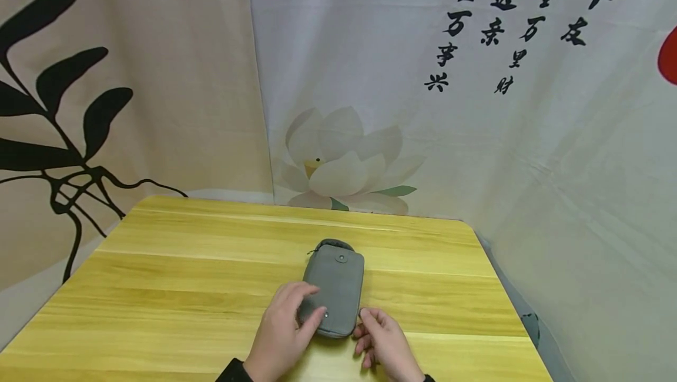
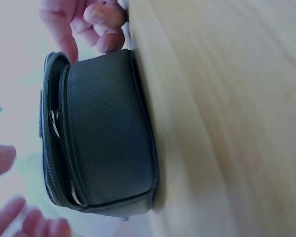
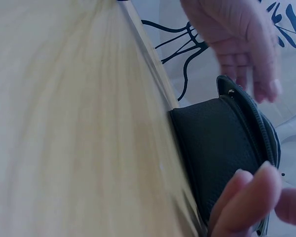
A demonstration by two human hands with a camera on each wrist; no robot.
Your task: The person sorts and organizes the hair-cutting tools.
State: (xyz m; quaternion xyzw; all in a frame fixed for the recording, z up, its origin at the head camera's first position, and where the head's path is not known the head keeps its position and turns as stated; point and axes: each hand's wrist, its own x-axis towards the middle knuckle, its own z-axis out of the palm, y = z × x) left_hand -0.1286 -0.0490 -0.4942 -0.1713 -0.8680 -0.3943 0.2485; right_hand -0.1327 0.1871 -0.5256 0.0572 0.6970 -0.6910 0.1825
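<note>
A small grey leather-look pouch bag (image 1: 338,282) lies on the wooden table, flap upward, with a snap tab near its far end. My left hand (image 1: 288,323) hovers over its near left side, fingers and thumb loosely bent and spread. In the left wrist view that hand's fingers (image 2: 7,217) stand apart from the bag (image 2: 108,128). Beside the near right edge is my right hand (image 1: 383,341), fingers loosely curled and a fingertip at the bag's side. From the right wrist, its fingers (image 3: 246,202) partly cover the bag (image 3: 217,138); nothing clearly shows between them.
The yellow wood-grain table (image 1: 185,288) extends around the bag on all sides. Behind it hangs a pale cloth backdrop (image 1: 338,64) printed with a lotus, dark leaves and black characters. The table's right edge (image 1: 510,294) slopes down beside the cloth.
</note>
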